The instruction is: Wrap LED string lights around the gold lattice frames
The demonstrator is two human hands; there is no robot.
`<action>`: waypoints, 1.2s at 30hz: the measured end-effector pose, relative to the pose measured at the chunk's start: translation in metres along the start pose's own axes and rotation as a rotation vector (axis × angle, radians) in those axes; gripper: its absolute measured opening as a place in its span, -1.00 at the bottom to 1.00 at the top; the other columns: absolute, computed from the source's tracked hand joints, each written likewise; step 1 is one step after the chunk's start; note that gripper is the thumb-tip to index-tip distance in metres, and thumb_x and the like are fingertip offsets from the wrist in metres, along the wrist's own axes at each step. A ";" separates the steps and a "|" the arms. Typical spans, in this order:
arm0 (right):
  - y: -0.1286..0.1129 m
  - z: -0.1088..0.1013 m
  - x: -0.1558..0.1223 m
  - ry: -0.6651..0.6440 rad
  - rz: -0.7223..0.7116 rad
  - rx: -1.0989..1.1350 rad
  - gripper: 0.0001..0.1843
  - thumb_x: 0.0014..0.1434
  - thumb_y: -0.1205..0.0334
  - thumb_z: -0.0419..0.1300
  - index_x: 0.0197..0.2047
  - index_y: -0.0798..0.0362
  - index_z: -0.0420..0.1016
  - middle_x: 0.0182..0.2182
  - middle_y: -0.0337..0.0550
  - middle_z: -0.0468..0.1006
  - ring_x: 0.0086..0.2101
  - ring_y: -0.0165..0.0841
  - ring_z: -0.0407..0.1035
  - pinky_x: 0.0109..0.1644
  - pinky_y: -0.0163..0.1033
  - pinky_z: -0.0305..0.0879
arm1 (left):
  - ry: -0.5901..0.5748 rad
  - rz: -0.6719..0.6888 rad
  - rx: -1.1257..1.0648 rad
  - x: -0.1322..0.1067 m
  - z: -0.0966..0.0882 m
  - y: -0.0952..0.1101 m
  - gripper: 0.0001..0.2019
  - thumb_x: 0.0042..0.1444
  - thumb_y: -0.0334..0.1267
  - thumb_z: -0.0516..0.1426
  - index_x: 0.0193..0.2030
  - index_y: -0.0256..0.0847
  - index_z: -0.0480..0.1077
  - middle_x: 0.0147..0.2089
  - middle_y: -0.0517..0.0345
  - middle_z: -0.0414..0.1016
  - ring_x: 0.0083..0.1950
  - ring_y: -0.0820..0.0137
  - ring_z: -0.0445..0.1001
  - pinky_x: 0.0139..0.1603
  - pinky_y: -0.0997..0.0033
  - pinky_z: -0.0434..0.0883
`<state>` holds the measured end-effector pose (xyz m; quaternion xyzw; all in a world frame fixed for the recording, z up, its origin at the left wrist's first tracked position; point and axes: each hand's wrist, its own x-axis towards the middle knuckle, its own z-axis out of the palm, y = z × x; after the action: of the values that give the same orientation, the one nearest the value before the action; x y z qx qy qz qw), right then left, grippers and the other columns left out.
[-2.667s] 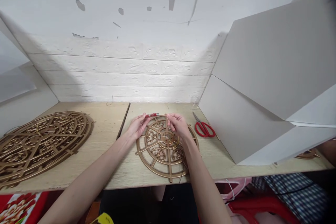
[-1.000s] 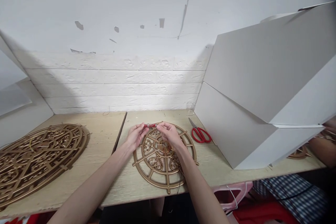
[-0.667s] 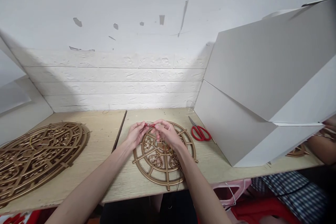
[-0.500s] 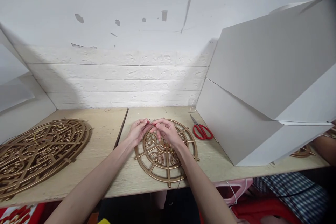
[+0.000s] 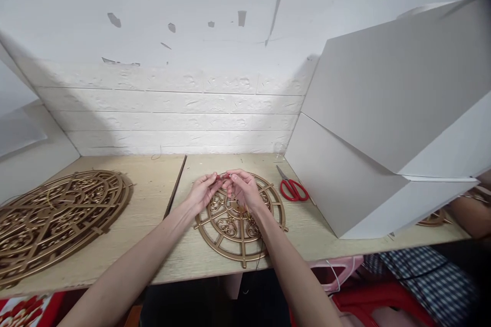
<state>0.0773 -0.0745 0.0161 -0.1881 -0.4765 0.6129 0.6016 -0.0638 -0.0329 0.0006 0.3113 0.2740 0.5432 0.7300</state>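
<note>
Over the far part of a round gold openwork panel [image 5: 243, 237], my two hands meet at the fingertips. A small red item [image 5: 224, 177], too small to name, spans the gap between them. My left hand [image 5: 203, 190] pinches its left end between thumb and forefinger. At its right end my right hand [image 5: 245, 187] pinches as well, with the lower fingers curled. A yellowish strand [image 5: 248, 210] shows under the right wrist, and a thin dark thread [image 5: 260, 255] runs over the panel's near rim. Red-handled scissors [image 5: 293, 190] lie to the right of the panel, blades pointing away from me.
A stack of larger gold openwork panels [image 5: 69, 204] lies at the left. White boards [image 5: 353, 163] wall off the right side, with a person's arm [image 5: 470, 214] beyond. A dark strip [image 5: 175, 184] crosses the wooden table [image 5: 149, 214]. The white brick-patterned wall [image 5: 172, 99] closes the back.
My hands stay together over the panel, still pinching the red item. The right fingers have shifted slightly around it. The whole view has moved a little.
</note>
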 end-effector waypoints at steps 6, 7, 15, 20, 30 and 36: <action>0.002 0.000 0.002 0.012 0.005 0.002 -0.80 0.03 0.17 0.30 -0.29 0.09 0.48 -0.55 -0.24 0.55 -0.61 -0.48 0.36 -0.56 -0.40 0.35 | 0.021 -0.027 -0.038 0.002 0.001 -0.003 -0.89 0.06 -0.55 0.13 -0.43 -0.41 0.45 -0.44 0.03 0.50 -0.42 0.50 0.47 -0.28 0.53 0.48; 0.002 -0.001 0.002 0.016 0.009 -0.004 -0.80 0.03 0.17 0.30 -0.30 0.09 0.47 -0.56 -0.24 0.55 -0.62 -0.48 0.35 -0.57 -0.41 0.34 | 0.034 -0.024 -0.044 0.001 0.002 -0.002 -0.88 0.06 -0.56 0.13 -0.45 -0.41 0.45 -0.45 0.03 0.50 -0.42 0.50 0.47 -0.28 0.54 0.48; 0.000 -0.002 0.000 -0.045 0.024 0.040 -0.80 0.06 0.18 0.28 -0.26 0.09 0.49 -0.52 -0.22 0.56 -0.59 -0.48 0.39 -0.52 -0.40 0.38 | 0.053 -0.007 -0.044 -0.001 0.005 0.003 -0.85 0.05 -0.57 0.13 -0.50 -0.39 0.43 -0.48 0.06 0.47 -0.44 0.51 0.46 -0.31 0.56 0.48; 0.000 0.000 0.000 -0.036 0.010 0.007 -0.83 0.06 0.20 0.29 -0.28 0.10 0.49 -0.53 -0.22 0.56 -0.58 -0.46 0.40 -0.51 -0.38 0.40 | 0.062 0.012 -0.038 -0.001 0.004 0.006 -0.83 0.07 -0.57 0.11 -0.50 -0.39 0.43 -0.45 0.03 0.49 -0.39 0.49 0.49 -0.27 0.54 0.48; 0.002 0.001 0.001 -0.017 0.004 0.004 -0.80 0.04 0.17 0.30 -0.29 0.09 0.48 -0.55 -0.23 0.54 -0.58 -0.46 0.38 -0.52 -0.37 0.38 | 0.094 -0.012 -0.045 -0.001 0.007 0.006 -0.81 0.08 -0.58 0.10 -0.51 -0.39 0.42 -0.48 0.05 0.48 -0.44 0.51 0.46 -0.32 0.56 0.48; 0.006 0.000 0.005 -0.008 0.013 -0.038 -0.77 0.05 0.12 0.29 -0.27 0.08 0.47 -0.53 -0.22 0.55 -0.58 -0.45 0.38 -0.49 -0.35 0.38 | 0.105 -0.013 -0.079 0.002 0.004 0.007 -0.84 0.08 -0.58 0.10 -0.49 -0.41 0.42 -0.46 0.03 0.48 -0.44 0.49 0.49 -0.34 0.57 0.50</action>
<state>0.0727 -0.0691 0.0126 -0.2003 -0.4893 0.6083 0.5920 -0.0647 -0.0303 0.0089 0.2516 0.2924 0.5644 0.7298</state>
